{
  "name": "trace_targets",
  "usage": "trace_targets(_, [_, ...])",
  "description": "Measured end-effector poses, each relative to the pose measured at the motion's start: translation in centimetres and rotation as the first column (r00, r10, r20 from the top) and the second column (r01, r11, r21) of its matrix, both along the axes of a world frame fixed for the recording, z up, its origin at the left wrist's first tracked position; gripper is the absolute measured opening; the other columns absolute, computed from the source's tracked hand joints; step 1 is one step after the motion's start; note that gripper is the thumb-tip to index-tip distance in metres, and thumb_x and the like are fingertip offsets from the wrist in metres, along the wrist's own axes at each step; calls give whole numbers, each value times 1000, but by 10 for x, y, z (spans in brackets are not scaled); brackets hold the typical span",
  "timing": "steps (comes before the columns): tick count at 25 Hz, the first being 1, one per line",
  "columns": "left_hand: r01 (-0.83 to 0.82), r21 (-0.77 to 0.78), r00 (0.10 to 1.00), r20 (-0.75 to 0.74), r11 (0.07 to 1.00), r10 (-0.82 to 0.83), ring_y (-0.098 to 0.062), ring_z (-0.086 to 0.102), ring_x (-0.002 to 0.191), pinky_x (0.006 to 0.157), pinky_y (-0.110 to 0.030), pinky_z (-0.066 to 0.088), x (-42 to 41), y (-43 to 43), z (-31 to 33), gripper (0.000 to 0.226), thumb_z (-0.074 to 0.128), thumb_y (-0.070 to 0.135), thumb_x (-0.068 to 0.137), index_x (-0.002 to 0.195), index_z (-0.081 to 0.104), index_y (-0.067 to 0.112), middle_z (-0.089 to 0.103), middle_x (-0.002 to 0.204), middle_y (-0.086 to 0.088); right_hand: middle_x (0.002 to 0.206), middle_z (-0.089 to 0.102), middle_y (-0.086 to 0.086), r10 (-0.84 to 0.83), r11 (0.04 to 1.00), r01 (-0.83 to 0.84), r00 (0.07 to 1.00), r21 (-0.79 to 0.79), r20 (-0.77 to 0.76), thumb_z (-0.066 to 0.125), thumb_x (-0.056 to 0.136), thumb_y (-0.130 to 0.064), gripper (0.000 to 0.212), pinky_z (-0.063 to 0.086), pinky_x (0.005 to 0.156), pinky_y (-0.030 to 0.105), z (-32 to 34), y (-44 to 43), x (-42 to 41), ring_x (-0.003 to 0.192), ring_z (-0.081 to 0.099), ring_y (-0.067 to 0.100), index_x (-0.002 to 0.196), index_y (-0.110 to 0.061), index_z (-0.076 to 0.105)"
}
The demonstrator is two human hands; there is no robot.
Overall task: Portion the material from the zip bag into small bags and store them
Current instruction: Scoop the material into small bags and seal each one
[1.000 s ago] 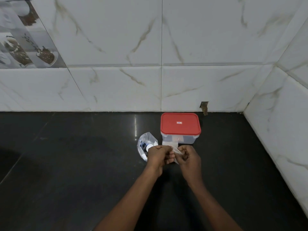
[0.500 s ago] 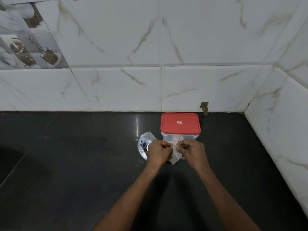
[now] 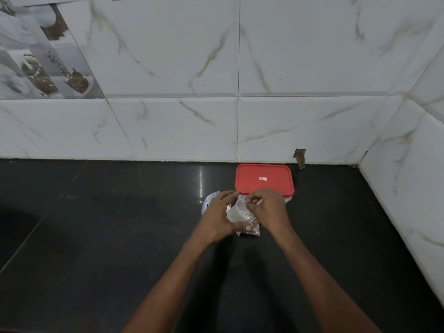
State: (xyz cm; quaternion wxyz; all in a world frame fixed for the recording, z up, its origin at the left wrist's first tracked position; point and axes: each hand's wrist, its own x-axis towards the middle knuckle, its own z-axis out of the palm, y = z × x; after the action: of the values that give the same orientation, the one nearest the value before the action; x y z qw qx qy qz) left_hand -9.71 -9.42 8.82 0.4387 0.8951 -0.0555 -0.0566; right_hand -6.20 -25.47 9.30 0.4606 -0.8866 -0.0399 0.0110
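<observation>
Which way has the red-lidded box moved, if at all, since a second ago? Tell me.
No. The red-lidded box sits just left of the wall hole, as before.

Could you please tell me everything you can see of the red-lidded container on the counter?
The container is a rectangular box with rounded corners. Its red lid, seemingly plastic, is on and bears a small white label at its centre. Its clear body shows only as a strip under the lid. It stands upright on the black counter, close to the tiled wall. The left hand and right hand, holding a small clear bag, hide its front; whether they touch it is unclear.
</observation>
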Motion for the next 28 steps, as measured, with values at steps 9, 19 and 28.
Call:
trace_targets(9, [-302, -187, 936, 129, 935, 328, -2, 64, 113, 95, -13, 48, -10, 31, -32, 61, 83, 44, 70, 127, 66, 29, 70, 120, 15, 57, 65, 1, 95, 979, -69, 987, 191, -130, 73, 81, -4, 3, 52, 43, 28, 3, 48, 14, 42, 62, 17, 80, -7, 72])
trace_targets(19, [-277, -119, 935, 195, 954, 296, -3, 58, 120, 116, -24, 27, -11, 40, -45, 62, 76, 49, 71, 129, 56, 40, 64, 125, 21, 61, 64, -8, 141, 989, -136, 986, 67, -91, 77, 77, -7, 5, 50, 53, 23, -10, 65, 22, 51, 60, 5, 82, -8, 76])
trace_targets(28, [-423, -306, 863, 151, 853, 482, 7, 66, 102, 87, -7, 48, -16, 71, -60, 41, 81, 15, 82, 117, 63, 27, 71, 108, 16, 70, 62, 1, -116, 917, 56, 985, -395, -129, 66, 85, -40, 32, 46, 55, 31, -61, 38, 18, 71, 64, 23, 69, -14, 58])
